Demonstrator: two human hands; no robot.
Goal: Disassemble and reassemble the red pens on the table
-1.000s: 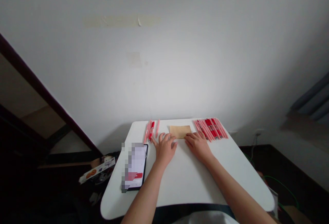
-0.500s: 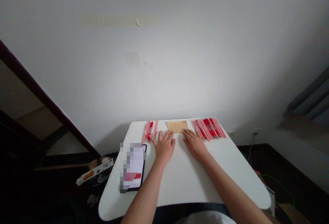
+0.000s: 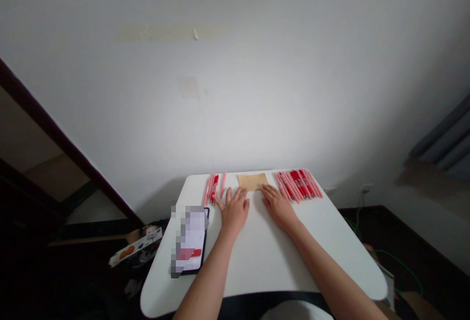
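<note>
My left hand (image 3: 234,211) lies palm down on the white table (image 3: 264,266) with its fingers spread, holding nothing. Its fingertips reach the near left corner of a tan piece of paper (image 3: 253,182). On the other side, my right hand (image 3: 279,206) rests flat with fingers stretched, its tips at the paper's near right corner. Left of my left hand lie a few pink and red pens (image 3: 214,187), one pink pen (image 3: 223,184) a little apart from the others. Beyond my right hand, several pink and red pens (image 3: 299,184) lie side by side in a row.
A phone (image 3: 194,239), partly pixelated, lies at the table's left side with its screen lit. A pale wall (image 3: 242,89) rises behind the table's far edge. On the floor to the left is a white box (image 3: 135,247); green cables (image 3: 404,263) run at the right.
Both hands stay in nearly the same place beside the paper. The whole view has shifted very slightly; no object has visibly moved on the table.
</note>
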